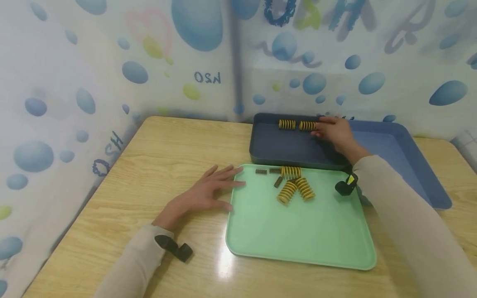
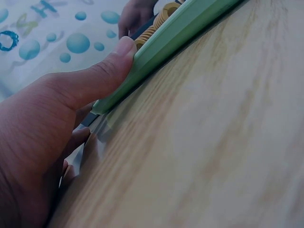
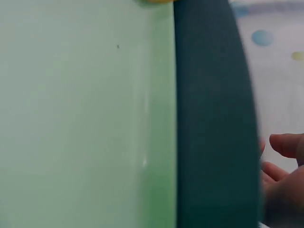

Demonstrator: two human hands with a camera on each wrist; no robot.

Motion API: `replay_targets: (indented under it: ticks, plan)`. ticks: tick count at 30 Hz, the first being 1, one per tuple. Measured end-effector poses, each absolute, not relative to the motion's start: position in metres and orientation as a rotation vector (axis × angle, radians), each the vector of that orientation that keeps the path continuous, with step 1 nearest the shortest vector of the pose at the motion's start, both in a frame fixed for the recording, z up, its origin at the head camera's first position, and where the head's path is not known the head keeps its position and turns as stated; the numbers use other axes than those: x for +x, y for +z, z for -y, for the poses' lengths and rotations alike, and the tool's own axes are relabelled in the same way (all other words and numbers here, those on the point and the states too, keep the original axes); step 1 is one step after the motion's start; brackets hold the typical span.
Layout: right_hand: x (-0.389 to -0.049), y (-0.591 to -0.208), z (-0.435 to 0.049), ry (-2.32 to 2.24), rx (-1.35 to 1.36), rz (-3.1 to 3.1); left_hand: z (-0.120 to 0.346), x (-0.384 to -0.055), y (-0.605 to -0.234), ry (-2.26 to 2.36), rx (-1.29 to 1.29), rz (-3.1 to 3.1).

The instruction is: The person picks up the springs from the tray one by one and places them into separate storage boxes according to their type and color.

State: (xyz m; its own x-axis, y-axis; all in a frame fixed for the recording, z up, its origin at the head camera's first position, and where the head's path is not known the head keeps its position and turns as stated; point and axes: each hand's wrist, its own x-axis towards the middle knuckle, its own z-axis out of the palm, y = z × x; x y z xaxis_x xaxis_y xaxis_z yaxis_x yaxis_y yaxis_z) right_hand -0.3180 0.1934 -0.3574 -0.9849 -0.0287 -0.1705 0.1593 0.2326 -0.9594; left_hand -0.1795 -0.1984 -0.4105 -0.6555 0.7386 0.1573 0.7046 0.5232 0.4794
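My left hand (image 1: 203, 192) lies spread at the left edge of the green tray (image 1: 298, 236), its thumb (image 2: 107, 71) against the rim in the left wrist view. At the back, my right hand (image 1: 337, 134) reaches into the dark tray (image 1: 283, 145), fingertips right at the right end of a yellow coil spring (image 1: 307, 126). Whether they pinch it I cannot tell; the dark tray's wall hides the fingertips in the right wrist view. Left of that spring lies a second yellow spring (image 1: 287, 124). Three more large yellow springs (image 1: 290, 172) sit on the green tray.
Several small dark springs (image 1: 261, 171) lie near the green tray's back rim. A larger blue tray (image 1: 380, 149) stands at the right, behind my right forearm. A patterned sheet (image 1: 167, 62) hangs behind the wooden table (image 1: 179, 145).
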Motion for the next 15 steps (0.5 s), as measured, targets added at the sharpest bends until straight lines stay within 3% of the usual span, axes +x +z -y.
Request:
replay_targets:
  ticks: [15]
  plan:
    - [-0.249, -0.322, -0.210, -1.723, -0.049, -2.415, 0.199, -0.180, -0.410, 0.790, 1.287, -2.680]
